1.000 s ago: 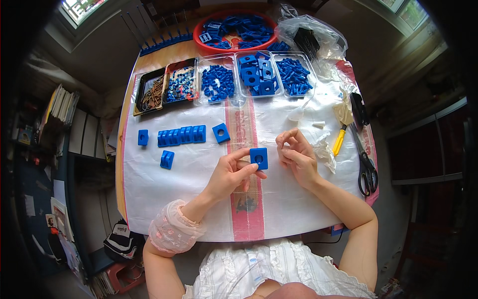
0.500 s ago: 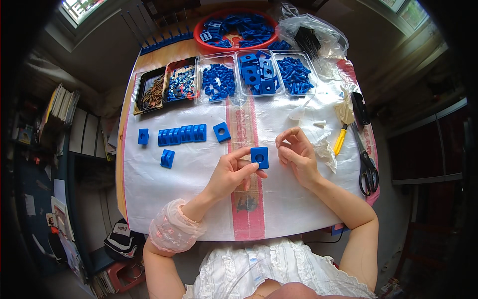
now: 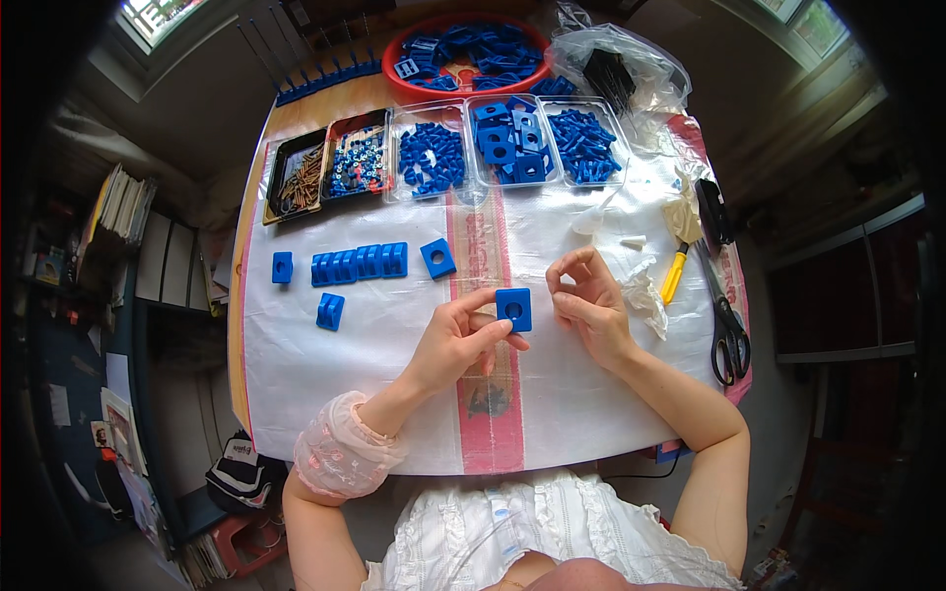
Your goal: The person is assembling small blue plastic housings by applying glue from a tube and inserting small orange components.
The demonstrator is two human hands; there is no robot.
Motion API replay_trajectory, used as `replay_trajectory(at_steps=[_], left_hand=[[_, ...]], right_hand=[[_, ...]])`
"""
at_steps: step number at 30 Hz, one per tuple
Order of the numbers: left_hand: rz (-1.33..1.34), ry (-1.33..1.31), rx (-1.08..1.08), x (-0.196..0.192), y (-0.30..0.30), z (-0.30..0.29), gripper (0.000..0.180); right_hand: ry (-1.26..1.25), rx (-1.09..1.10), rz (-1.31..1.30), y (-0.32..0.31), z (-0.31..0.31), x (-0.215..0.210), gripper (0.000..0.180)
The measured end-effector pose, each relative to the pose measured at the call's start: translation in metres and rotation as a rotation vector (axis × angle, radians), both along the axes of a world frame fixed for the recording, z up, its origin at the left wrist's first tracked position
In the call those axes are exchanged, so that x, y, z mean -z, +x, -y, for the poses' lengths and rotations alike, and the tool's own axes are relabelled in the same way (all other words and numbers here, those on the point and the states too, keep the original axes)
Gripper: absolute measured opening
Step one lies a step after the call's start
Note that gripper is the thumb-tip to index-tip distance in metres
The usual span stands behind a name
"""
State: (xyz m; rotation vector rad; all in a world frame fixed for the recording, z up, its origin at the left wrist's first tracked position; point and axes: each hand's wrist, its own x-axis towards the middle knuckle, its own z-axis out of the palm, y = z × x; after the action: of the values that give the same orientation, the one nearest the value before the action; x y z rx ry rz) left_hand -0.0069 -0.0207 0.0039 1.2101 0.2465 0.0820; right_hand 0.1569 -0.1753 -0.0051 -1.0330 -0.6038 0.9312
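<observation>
My left hand (image 3: 459, 340) pinches a square blue plastic block with a round hole (image 3: 513, 309) between thumb and fingers, above the middle of the table. A short way to its right, my right hand (image 3: 593, 307) is raised apart from the block. Its fingers curl in and the thumb meets the index finger; anything between them is too small to make out. Beyond my left hand lies another square blue block with a hole (image 3: 439, 259). Left of that is a row of curved blue pieces (image 3: 360, 264), with one more curved piece (image 3: 330, 311) nearer me and a small blue block (image 3: 283, 267) farther left.
Across the back stand black trays of screws (image 3: 301, 180) and small nuts (image 3: 358, 163), and clear boxes of blue parts (image 3: 432, 158). Behind them is a red basin (image 3: 394, 74). At right lie a yellow-handled knife (image 3: 675, 276), scissors (image 3: 729, 345) and crumpled paper (image 3: 645, 300).
Both hands and the held block stay almost still. The whole view has shifted very slightly; nothing was picked up or put down.
</observation>
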Motion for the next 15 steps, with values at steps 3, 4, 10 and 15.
replay_trajectory(at_steps=[3,4,10,15], left_hand=[[-0.022,-0.01,-0.003,-0.0025,0.0001,0.0001,0.04],[-0.023,-0.008,-0.001,-0.0023,0.0,0.0,0.04],[-0.022,0.001,-0.001,-0.001,-0.0002,-0.0004,0.04],[-0.028,-0.002,-0.009,-0.0022,0.0004,0.0003,0.04]], right_hand=[[-0.01,0.0,-0.012,0.0002,0.0005,-0.0007,0.031],[-0.013,0.0,-0.016,0.0005,0.0009,-0.0008,0.031],[-0.024,0.013,-0.07,0.0003,0.0008,-0.0022,0.034],[-0.028,0.022,-0.104,0.0002,0.0012,-0.0025,0.037]])
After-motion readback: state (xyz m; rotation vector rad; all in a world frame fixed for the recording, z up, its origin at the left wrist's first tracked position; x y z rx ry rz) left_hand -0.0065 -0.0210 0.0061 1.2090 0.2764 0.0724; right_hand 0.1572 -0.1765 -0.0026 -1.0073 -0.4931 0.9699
